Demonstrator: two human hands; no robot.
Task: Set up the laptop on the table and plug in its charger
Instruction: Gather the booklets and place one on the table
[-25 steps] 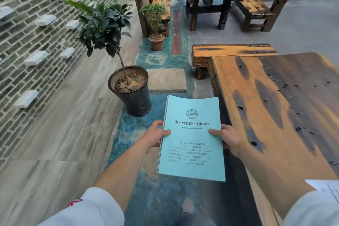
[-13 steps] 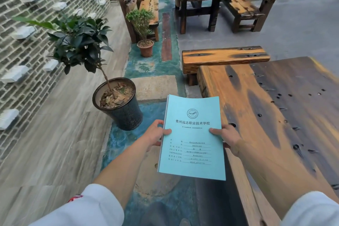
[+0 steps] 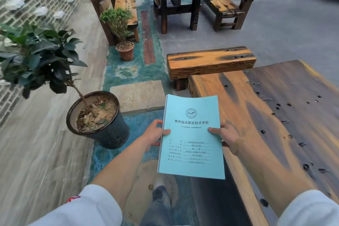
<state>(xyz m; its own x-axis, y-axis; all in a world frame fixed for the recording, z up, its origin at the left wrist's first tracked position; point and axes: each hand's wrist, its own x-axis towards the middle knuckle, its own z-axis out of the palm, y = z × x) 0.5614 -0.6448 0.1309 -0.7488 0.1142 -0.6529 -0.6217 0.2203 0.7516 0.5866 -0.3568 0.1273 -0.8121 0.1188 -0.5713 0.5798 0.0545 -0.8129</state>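
I am holding a light-blue booklet (image 3: 191,139) out in front of me, my left hand (image 3: 154,135) pinching its left edge and my right hand (image 3: 226,135) pinching its right edge, thumbs lying on the cover. It is hanging just left of the wooden table (image 3: 275,115), above the floor near the large potted plant (image 3: 97,115); I am seeing no laptop or charger from here.

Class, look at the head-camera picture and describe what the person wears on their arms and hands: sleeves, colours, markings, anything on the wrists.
Both forearms are bare below pushed-up white sleeves. The left sleeve carries a small red marking near its edge; the right sleeve shows none. The left hand and right hand are ungloved, with no watch or ring visible.
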